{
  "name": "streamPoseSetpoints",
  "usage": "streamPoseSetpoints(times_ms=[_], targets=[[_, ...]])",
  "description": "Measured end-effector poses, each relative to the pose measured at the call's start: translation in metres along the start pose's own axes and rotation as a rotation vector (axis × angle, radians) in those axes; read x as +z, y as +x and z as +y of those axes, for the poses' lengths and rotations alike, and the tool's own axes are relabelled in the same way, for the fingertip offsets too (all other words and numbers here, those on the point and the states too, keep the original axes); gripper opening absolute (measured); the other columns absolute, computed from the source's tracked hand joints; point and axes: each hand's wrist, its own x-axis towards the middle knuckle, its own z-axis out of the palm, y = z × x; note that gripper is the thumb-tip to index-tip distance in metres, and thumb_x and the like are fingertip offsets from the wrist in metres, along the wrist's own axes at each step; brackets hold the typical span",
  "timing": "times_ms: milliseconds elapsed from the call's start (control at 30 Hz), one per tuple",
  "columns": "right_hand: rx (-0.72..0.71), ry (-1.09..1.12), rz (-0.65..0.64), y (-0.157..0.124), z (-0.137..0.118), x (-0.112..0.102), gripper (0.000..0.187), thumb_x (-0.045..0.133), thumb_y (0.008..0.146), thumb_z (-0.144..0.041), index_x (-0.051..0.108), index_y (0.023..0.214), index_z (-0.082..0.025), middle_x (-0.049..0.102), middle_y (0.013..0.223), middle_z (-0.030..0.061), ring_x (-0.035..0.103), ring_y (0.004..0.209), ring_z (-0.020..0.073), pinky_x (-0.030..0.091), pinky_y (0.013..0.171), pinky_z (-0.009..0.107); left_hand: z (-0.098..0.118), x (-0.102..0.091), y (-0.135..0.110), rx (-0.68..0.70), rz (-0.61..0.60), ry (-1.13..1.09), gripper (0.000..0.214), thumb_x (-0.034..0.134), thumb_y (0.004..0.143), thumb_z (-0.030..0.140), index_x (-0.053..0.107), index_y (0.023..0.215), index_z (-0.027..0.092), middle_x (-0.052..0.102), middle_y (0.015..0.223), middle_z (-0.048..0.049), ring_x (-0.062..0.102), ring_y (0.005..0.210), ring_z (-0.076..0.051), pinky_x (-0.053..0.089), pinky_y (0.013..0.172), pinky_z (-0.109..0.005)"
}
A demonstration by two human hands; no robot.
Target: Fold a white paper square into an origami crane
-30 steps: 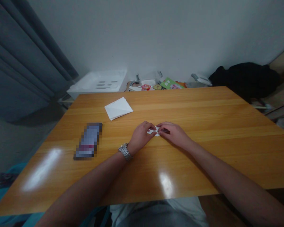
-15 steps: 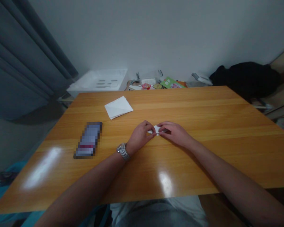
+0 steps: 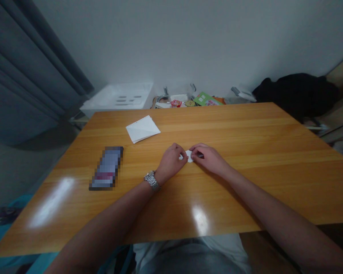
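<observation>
A small white piece of folded paper (image 3: 189, 156) is held between my two hands, low over the middle of the wooden table. My left hand (image 3: 173, 160), with a metal-banded watch (image 3: 152, 180) on its wrist, pinches the paper's left side between thumb and fingers. On the right side, my right hand (image 3: 208, 158) grips it the same way, fingers curled. Fingertips cover both ends of the paper, so its full shape is hidden.
White paper sheets (image 3: 143, 129) lie beyond my left hand. A phone (image 3: 107, 168), its screen pixelated, rests on the table (image 3: 246, 133) at left. Behind the far edge are a white foam box (image 3: 117, 95), a green packet (image 3: 207, 99) and black cloth (image 3: 297, 93).
Both hands have shifted very slightly, and the fingers have changed their hold on the paper. More of its lower edge now looks rounded. The sheets and phone stay put.
</observation>
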Motion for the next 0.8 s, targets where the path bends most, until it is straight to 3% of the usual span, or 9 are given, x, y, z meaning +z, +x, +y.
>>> streamPoseSetpoints(times_ms=[133, 300, 567, 800], targets=[[-0.002, 0.014, 0.022, 0.000, 0.001, 0.001, 0.011, 0.064, 0.085, -0.012, 0.071, 0.089, -0.019, 0.070, 0.097, 0.0073, 0.065, 0.090, 0.0201, 0.051, 0.081, 0.033, 0.000, -0.003, 0.000, 0.002, -0.024, -0.050, 0.008, 0.066, 0.086, 0.020, 0.064, 0.094, 0.018, 0.059, 0.096, -0.0048, 0.059, 0.087, -0.018, 0.051, 0.079, -0.030], [-0.082, -0.031, 0.005, -0.001, 0.003, 0.002, 0.010, 0.064, 0.088, -0.011, 0.071, 0.086, -0.019, 0.070, 0.099, 0.0079, 0.065, 0.094, 0.0205, 0.052, 0.084, 0.034, 0.000, -0.003, 0.001, -0.005, -0.052, -0.078, 0.004, 0.064, 0.088, 0.018, 0.066, 0.091, 0.019, 0.059, 0.096, -0.0045, 0.059, 0.088, -0.017, 0.051, 0.081, -0.030], [-0.320, -0.257, -0.141, -0.012, 0.002, -0.011, 0.022, 0.053, 0.099, -0.022, 0.073, 0.109, -0.018, 0.068, 0.124, 0.0129, 0.064, 0.114, 0.0238, 0.053, 0.099, 0.041, 0.003, -0.007, -0.006, 0.060, -0.016, -0.066, 0.011, 0.062, 0.093, 0.022, 0.069, 0.101, 0.021, 0.060, 0.103, -0.0051, 0.060, 0.095, -0.018, 0.051, 0.087, -0.031], [-0.257, -0.473, -0.178, -0.017, 0.005, -0.013, 0.039, 0.046, 0.102, -0.031, 0.064, 0.132, -0.013, 0.057, 0.142, 0.0180, 0.057, 0.130, 0.0303, 0.047, 0.110, 0.048, 0.007, -0.021, -0.012, 0.238, -0.120, 0.253, 0.026, 0.052, 0.100, 0.031, 0.071, 0.116, 0.022, 0.064, 0.118, -0.0080, 0.059, 0.105, -0.023, 0.048, 0.094, -0.039]])
